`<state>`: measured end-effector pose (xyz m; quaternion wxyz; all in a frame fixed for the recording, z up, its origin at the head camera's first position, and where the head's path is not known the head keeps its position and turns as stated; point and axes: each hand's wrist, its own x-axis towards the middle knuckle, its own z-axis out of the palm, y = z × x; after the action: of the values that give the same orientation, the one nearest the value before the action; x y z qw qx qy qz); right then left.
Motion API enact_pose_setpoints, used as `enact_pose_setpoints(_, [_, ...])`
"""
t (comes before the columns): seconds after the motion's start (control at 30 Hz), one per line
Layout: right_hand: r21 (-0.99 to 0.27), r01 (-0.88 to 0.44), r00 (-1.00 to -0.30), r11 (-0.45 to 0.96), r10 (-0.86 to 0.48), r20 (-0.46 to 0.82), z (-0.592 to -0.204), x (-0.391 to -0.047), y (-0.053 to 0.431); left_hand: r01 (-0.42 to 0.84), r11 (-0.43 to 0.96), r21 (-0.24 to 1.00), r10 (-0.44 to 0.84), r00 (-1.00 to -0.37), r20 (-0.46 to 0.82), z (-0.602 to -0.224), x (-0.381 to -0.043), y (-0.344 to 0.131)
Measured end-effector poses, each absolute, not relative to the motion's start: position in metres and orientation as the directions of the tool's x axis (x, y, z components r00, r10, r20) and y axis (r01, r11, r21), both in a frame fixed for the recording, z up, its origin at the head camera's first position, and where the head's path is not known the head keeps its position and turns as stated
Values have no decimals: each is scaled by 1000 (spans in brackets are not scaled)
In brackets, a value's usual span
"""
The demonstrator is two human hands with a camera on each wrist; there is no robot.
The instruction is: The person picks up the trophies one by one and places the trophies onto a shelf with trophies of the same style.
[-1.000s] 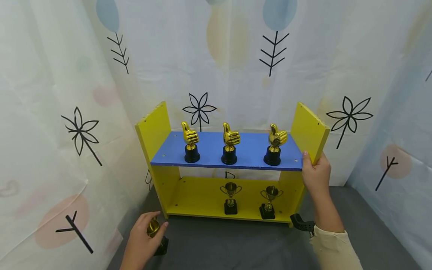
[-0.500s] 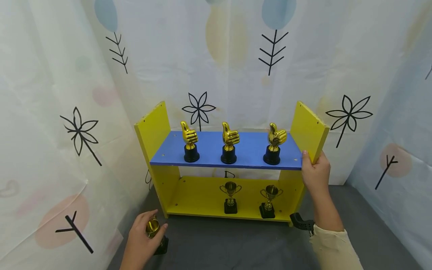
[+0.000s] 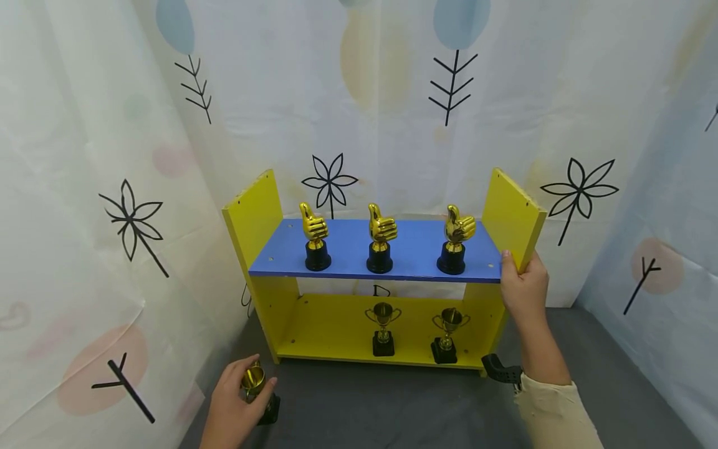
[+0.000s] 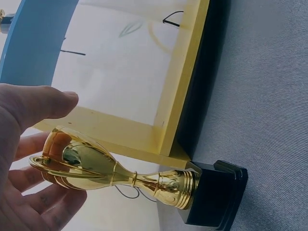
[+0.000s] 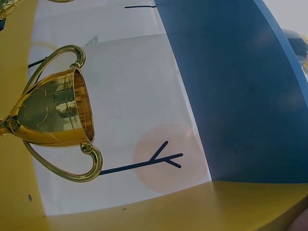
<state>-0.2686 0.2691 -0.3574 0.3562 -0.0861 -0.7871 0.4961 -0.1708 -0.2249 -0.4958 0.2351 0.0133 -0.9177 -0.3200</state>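
My left hand is around the cup of a gold trophy that stands upright on its black base on the grey cloth, left of the shelf's front. In the left wrist view the thumb is apart from the cup, while the fingers lie loosely curved behind it. With my right hand I grip the right side panel of the yellow and blue shelf, thumb at the front edge of the blue board. Two more trophy cups, one at centre and one at right, stand on its yellow lower board.
Three gold thumbs-up trophies, left, middle and right, stand in a row on the blue board. Patterned white curtains enclose the back and sides. The grey cloth covers the surface before the shelf.
The left hand's fingertips have shifted slightly down around the trophy. The right hand keeps its grip on the panel, and the shelf and other trophies stay put.
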Motion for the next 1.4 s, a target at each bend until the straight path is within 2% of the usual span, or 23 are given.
enact_pose_setpoints(0.2, [-843, -218, -729, 492, 493, 476, -359, -268, 269, 100, 793, 601, -200, -889, 412, -496, -168, -225])
enact_pose_setpoints(0.73, [-843, -223, -724, 489, 496, 479, -359, -269, 268, 122, 769, 628, -218, -873, 436, -500, -165, -227])
enact_pose_setpoints(1.4, [-836, -238, -719, 494, 489, 494, -360, -270, 269, 32, 727, 686, -268, -906, 327, -500, -168, -231])
